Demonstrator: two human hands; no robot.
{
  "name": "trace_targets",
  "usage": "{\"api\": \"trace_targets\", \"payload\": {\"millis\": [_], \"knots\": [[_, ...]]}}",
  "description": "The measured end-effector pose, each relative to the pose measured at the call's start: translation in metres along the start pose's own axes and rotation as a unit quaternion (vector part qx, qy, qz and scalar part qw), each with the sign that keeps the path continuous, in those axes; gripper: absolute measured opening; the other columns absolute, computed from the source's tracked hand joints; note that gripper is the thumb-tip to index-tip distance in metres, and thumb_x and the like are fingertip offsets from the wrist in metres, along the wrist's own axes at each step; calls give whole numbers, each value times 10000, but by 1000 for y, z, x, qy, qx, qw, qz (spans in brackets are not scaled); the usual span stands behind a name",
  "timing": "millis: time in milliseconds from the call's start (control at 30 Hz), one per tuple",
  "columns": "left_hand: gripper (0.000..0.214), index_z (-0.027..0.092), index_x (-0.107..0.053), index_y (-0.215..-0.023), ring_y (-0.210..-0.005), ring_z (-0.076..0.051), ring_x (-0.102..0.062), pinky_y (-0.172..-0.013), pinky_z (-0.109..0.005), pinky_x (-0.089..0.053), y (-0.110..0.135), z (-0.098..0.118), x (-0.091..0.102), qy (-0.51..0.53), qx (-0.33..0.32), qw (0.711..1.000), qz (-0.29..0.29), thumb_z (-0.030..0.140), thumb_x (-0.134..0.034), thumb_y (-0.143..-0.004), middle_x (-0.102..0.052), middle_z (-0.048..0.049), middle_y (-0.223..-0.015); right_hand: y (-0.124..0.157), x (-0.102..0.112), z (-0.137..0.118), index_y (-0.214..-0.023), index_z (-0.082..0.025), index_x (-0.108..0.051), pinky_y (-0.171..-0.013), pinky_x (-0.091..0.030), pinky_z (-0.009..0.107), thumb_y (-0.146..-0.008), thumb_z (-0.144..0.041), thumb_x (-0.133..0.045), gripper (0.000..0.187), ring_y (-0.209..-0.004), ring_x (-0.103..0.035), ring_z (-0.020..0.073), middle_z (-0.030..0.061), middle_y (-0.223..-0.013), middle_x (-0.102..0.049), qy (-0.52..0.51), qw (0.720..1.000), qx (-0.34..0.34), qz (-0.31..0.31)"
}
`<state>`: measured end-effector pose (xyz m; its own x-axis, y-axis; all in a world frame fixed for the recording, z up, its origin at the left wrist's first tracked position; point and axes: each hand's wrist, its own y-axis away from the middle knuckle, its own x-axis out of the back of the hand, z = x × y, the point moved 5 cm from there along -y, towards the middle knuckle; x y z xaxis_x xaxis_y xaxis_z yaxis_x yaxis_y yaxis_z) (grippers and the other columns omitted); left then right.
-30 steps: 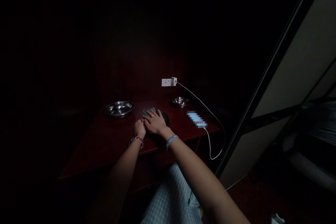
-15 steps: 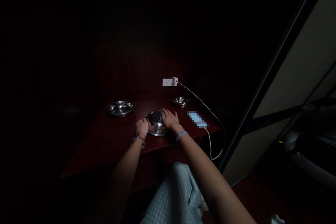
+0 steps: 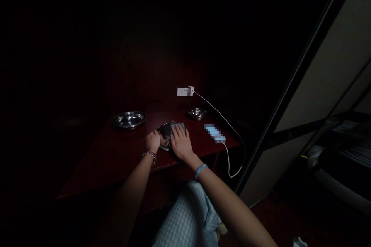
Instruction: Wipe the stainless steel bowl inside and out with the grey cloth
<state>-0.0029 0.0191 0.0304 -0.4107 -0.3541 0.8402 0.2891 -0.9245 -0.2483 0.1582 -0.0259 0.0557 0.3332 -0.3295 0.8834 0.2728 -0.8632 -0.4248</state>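
Observation:
An upturned shiny metal bowl [image 3: 165,139] sits near the front edge of the dark red table [image 3: 116,158]. At its left side my left hand [image 3: 152,141] is closed on the rim, its fingertips partly hidden. My right hand [image 3: 182,144] lies flat over the bowl's right side, fingers stretched out and spread. Beneath those fingers a grey cloth [image 3: 182,126] is pressed against the bowl, covering much of it. The bowl's right part is hidden by cloth and hand.
A wide metal dish [image 3: 129,126] stands at the back left, and a smaller metal bowl [image 3: 197,114] at the back right. On the right lies a blurred-out phone [image 3: 214,133], its white cable [image 3: 228,121] running to a wall socket [image 3: 182,92] and looping past the table's edge.
My right hand and the cloth have slid down over the bowl's right side, and more of the cloth shows. My left hand stays at the rim. The view has shifted slightly.

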Motion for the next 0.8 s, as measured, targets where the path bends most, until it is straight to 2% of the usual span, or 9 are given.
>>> {"api": "trace_targets", "payload": {"millis": [100, 167, 300, 367, 567, 800], "knots": [[487, 60, -760, -1121, -1133, -309, -751, -897, -339, -532, 1, -2, 0, 57, 54, 997, -21, 155, -285, -1068, -761, -273, -1219, 1, -3, -26, -1652, -136, -424, -1348, -199, 494, -1106, -327, -358, 582, -1640, -304, 264, 139, -1734, -383, -1, 997, 81, 5], [517, 67, -767, -1094, -1137, -309, -749, -895, -339, -526, 2, -3, 0, 90, 68, 993, -25, 184, -264, -1076, -764, -271, -1215, -1, -3, -36, -1647, -140, -432, -1353, -184, 484, -1112, -339, -356, 576, -1642, -297, 254, 132, -1732, -390, -10, 994, 105, 5], [492, 77, -777, -1078, -1116, -311, -753, -892, -345, -523, 2, -3, 1, 122, 89, 988, -15, 207, -303, -1066, -765, -278, -1203, -11, -1, -35, -1643, -164, -441, -1363, -127, 505, -1116, -346, -357, 564, -1619, -351, 242, 127, -1715, -424, -22, 991, 129, -22], [497, 71, -780, -1076, -1111, -321, -754, -892, -356, -525, 1, -4, 0, 128, 102, 986, -16, 221, -306, -1065, -765, -286, -1195, -18, 1, -25, -1646, -189, -439, -1364, -102, 525, -1114, -349, -359, 561, -1604, -383, 236, 118, -1705, -445, -23, 992, 120, -33], [542, 54, -780, -1071, -1140, -329, -743, -894, -362, -533, 2, -2, 2, 134, 105, 985, -16, 210, -261, -1060, -763, -295, -1199, -32, 6, 6, -1644, -234, -448, -1352, -126, 563, -1112, -327, -311, 557, -1598, -399, 235, 108, -1700, -447, -3, 998, 34, -46], [544, 74, -789, -1096, -1156, -313, -742, -906, -342, -527, 3, -3, 2, 147, 113, 983, -6, 229, -268, -1069, -768, -276, -1215, -35, 11, 5, -1665, -179, -402, -1358, -86, 547, -1101, -326, -344, 586, -1624, -347, 236, 134, -1718, -409, -27, 998, 39, -41]]}}
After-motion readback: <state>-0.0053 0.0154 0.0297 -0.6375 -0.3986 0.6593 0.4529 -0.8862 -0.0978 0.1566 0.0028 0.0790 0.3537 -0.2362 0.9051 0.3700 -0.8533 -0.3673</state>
